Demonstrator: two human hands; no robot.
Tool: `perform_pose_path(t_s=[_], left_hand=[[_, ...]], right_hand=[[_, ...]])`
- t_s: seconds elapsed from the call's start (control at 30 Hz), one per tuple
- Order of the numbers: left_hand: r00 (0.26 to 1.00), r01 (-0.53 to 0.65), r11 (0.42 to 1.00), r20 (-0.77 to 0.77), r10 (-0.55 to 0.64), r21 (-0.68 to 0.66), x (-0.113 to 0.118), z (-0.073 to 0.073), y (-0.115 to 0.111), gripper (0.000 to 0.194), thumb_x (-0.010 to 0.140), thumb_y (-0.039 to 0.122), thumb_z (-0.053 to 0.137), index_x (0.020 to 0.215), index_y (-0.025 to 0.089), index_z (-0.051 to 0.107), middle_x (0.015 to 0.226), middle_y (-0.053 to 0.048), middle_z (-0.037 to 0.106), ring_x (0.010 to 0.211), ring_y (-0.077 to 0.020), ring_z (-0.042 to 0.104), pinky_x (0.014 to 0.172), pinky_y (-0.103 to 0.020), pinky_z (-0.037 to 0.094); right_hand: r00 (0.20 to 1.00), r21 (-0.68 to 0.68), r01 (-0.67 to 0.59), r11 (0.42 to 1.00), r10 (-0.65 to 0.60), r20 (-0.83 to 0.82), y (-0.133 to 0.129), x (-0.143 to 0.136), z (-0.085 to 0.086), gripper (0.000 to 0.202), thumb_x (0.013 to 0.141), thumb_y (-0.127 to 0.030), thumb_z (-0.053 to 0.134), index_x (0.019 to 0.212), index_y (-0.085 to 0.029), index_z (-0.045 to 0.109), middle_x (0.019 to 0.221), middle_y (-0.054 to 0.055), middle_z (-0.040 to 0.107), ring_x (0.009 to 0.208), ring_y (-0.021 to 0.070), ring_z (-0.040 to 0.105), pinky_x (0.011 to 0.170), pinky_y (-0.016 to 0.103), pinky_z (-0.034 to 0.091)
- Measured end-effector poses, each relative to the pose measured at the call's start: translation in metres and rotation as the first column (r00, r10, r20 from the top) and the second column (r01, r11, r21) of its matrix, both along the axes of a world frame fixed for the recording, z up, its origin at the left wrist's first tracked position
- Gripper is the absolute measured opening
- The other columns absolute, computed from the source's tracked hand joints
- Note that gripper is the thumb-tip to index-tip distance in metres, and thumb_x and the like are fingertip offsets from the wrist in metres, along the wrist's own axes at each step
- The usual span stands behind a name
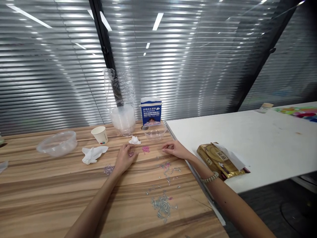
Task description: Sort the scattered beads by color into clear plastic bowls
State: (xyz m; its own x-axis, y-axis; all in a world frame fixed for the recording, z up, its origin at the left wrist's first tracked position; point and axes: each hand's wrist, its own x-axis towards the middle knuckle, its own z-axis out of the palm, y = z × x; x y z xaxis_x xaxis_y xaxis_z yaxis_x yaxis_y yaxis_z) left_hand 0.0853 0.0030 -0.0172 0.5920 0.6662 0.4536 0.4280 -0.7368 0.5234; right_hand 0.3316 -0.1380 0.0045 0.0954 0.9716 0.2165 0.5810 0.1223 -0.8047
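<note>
My left hand rests on the wooden table, its fingers bent and thumb apart, over a small cluster of pinkish-purple beads. By its wrist lies a pile of purple beads. Between my hands sits a small heap of bright pink beads. To the right, my right hand is held just above the tabletop with fingers curled into a pinch; whatever they hold is too small to make out. Below it, mixed pink and bluish tube beads lie scattered. Closer to me spreads a larger pile of pale blue beads.
At the back stand a clear bowl, a blue paper bag, a plastic-bagged stack of bowls and a paper cup. Leftward are a plastic tub and crumpled tissue. A gold tissue pack lies on the white table.
</note>
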Motion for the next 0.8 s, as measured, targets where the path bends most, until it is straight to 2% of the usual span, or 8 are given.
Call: perform_pose_path(t_s=[0.23,0.33,0.43,0.57,0.6,0.67,0.73,0.8], left_hand=[[1.000,0.001,1.000,-0.017,-0.001,-0.013,-0.001,-0.001,0.000,0.026,0.077,0.028,0.054,0.099,0.015,0.060,0.100,-0.010,0.063,0.095,-0.0241,0.056,0.086,-0.039,0.044],[1.000,0.025,1.000,-0.018,-0.025,-0.018,-0.001,0.002,0.000,0.019,0.079,0.027,0.051,0.089,0.016,0.064,0.092,-0.008,0.065,0.089,-0.0226,0.057,0.082,-0.037,0.045],[0.999,0.039,0.999,-0.009,-0.039,-0.019,-0.002,0.006,-0.001,0.019,0.081,0.027,0.050,0.080,0.017,0.066,0.085,-0.007,0.065,0.084,-0.0217,0.059,0.079,-0.035,0.046],[0.997,0.029,0.998,0.075,-0.033,0.063,-0.001,0.014,-0.021,0.022,0.085,0.031,0.048,0.088,0.018,0.065,0.096,-0.008,0.063,0.096,-0.0228,0.056,0.087,-0.037,0.043],[0.994,0.056,0.994,0.091,-0.065,0.099,0.000,0.015,-0.030,0.022,0.087,0.031,0.046,0.091,0.019,0.065,0.099,-0.008,0.063,0.099,-0.0226,0.055,0.089,-0.037,0.042],[0.978,0.198,0.972,0.037,-0.204,0.126,0.005,0.017,-0.052,0.022,0.089,0.030,0.046,0.099,0.021,0.062,0.101,-0.006,0.063,0.101,-0.0217,0.053,0.091,-0.037,0.041],[0.938,0.348,0.934,-0.044,-0.345,0.087,0.011,0.019,-0.074,0.022,0.090,0.028,0.045,0.106,0.023,0.060,0.103,-0.005,0.062,0.102,-0.0202,0.053,0.092,-0.037,0.041],[0.892,0.446,0.894,-0.103,-0.440,0.042,0.017,0.020,-0.092,0.025,0.091,0.026,0.044,0.111,0.024,0.058,0.105,-0.005,0.062,0.104,-0.0197,0.052,0.093,-0.036,0.041]], right_hand=[[0.988,0.016,-0.125,0.992,0.123,0.097,0.002,0.003,-0.005,0.027,0.078,-0.041,0.061,0.088,-0.018,0.071,0.093,0.005,0.067,0.084,0.0163,0.058,0.078,0.028,0.045],[0.980,0.052,-0.143,0.988,0.134,0.150,0.003,0.004,-0.007,0.029,0.076,-0.044,0.064,0.091,-0.020,0.072,0.099,0.006,0.063,0.097,0.0184,0.054,0.089,0.031,0.041],[0.975,0.057,-0.168,0.984,0.158,0.156,0.001,0.006,-0.004,0.030,0.075,-0.045,0.065,0.090,-0.021,0.072,0.102,0.006,0.059,0.102,0.0185,0.051,0.094,0.032,0.038],[0.941,-0.001,-0.332,0.943,0.332,0.067,-0.003,0.012,0.005,0.029,0.074,-0.044,0.067,0.090,-0.021,0.072,0.099,0.005,0.060,0.097,0.0163,0.053,0.090,0.029,0.040],[0.920,-0.022,-0.390,0.921,0.390,0.037,-0.003,0.013,0.007,0.030,0.073,-0.044,0.067,0.091,-0.020,0.071,0.099,0.005,0.060,0.095,0.0156,0.054,0.088,0.028,0.041],[0.884,-0.051,-0.467,0.883,0.468,0.003,-0.005,0.015,0.009,0.030,0.072,-0.043,0.068,0.091,-0.019,0.071,0.098,0.005,0.059,0.092,0.0147,0.055,0.085,0.026,0.043],[0.875,-0.064,-0.482,0.874,0.484,0.025,-0.005,0.016,0.010,0.029,0.070,-0.043,0.070,0.087,-0.019,0.072,0.096,0.004,0.058,0.092,0.0145,0.054,0.084,0.025,0.042],[0.864,-0.078,-0.494,0.866,0.498,0.066,-0.006,0.016,0.009,0.027,0.070,-0.042,0.070,0.083,-0.019,0.073,0.093,0.004,0.058,0.094,0.0147,0.052,0.086,0.025,0.040]])
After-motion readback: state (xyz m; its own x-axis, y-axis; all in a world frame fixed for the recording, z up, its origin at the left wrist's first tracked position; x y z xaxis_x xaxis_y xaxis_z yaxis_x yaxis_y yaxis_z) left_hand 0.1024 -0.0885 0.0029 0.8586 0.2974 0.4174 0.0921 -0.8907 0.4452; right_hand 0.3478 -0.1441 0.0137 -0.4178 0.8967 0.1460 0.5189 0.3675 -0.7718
